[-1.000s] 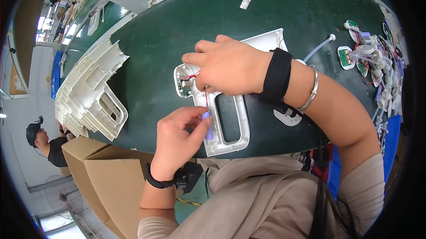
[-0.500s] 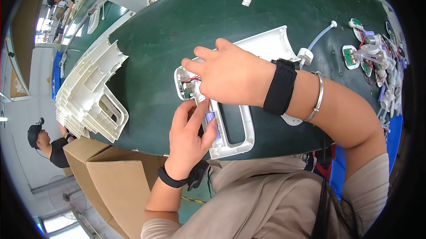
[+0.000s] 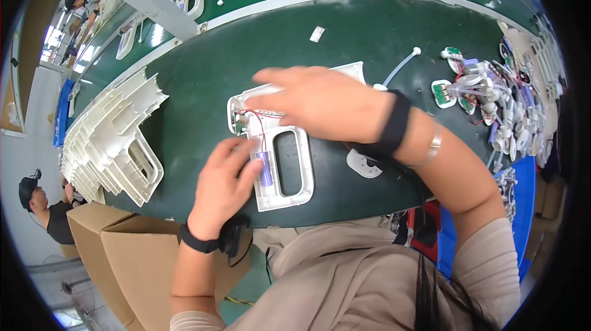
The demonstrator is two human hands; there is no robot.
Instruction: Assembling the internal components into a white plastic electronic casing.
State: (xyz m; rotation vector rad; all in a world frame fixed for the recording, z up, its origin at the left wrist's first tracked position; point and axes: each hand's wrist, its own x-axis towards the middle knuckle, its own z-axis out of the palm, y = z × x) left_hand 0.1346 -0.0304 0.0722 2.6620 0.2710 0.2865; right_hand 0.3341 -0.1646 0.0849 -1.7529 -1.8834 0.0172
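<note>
A white plastic handle-shaped housing half (image 3: 303, 168) lies open side up on the table in front of me. In its grip sits a purple cylindrical battery (image 3: 265, 170), with thin red wires running up toward a small green circuit board (image 3: 241, 123) at the housing's left end. My left hand (image 3: 223, 180) is beside the battery, thumb and fingers apart, its thumb close to the housing edge. Over the upper part of the housing stretches my right hand (image 3: 320, 100), fingers extended and slightly blurred, hiding much of the inside. Neither hand visibly holds anything.
Nested white housing shells (image 3: 114, 140) stand at the left. On the right lies a pile of wired components (image 3: 486, 94). A ball-tipped tube (image 3: 401, 67) and a white rounded part (image 3: 363, 163) lie nearer. A cardboard box (image 3: 141, 257) stands below the table edge, lower left.
The view has shifted, so the table appears lower and more to the left. My left fingers have come off the battery, and my right hand has flattened out over the housing. More red wire shows.
</note>
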